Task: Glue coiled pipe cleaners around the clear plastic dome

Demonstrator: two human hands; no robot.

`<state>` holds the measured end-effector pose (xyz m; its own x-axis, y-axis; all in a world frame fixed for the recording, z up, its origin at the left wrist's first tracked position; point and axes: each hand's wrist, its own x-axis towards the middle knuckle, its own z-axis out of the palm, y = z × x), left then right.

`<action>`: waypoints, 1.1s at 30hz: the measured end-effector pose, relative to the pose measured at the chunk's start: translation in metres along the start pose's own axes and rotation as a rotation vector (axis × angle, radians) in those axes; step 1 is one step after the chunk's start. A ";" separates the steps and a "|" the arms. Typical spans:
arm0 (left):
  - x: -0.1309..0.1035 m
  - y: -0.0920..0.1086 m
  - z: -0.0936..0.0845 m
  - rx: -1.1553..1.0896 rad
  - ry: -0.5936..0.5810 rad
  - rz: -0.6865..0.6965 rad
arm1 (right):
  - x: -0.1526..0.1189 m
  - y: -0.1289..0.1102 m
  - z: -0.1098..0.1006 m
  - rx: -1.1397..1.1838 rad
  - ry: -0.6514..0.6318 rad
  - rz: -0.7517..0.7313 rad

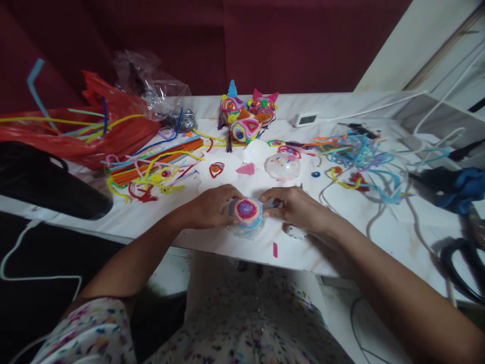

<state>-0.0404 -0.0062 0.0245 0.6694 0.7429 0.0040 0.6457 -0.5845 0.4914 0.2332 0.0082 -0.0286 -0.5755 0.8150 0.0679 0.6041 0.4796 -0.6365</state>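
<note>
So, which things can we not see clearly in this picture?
Head view: underside of the coil-covered dome, hidden by its upper side.
Head view: any small piece in the right hand, blurred.
Head view: any reading on the white digital display, too small.
Head view: one end of the red plastic bag, past the left edge.

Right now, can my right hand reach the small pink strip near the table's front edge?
Probably yes: the pink strip lies uncovered close to your right hand, though that hand is busy at the round, multicoloured coiled piece.
</note>
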 end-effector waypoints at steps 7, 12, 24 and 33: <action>0.016 -0.013 -0.019 0.007 -0.125 0.076 | -0.009 -0.013 0.014 -0.033 0.041 0.008; 0.021 -0.009 -0.032 0.083 -0.199 0.219 | -0.008 -0.026 0.023 -0.100 0.090 0.072; 0.017 0.034 0.003 0.482 -0.038 -0.094 | 0.000 -0.036 0.009 -0.108 0.006 0.173; 0.016 0.033 0.006 0.485 -0.019 -0.103 | 0.009 -0.029 0.012 -0.071 0.029 0.165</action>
<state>-0.0061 -0.0155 0.0354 0.5969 0.8012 -0.0416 0.8023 -0.5963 0.0268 0.2044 -0.0024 -0.0185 -0.4495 0.8932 -0.0103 0.7273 0.3592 -0.5848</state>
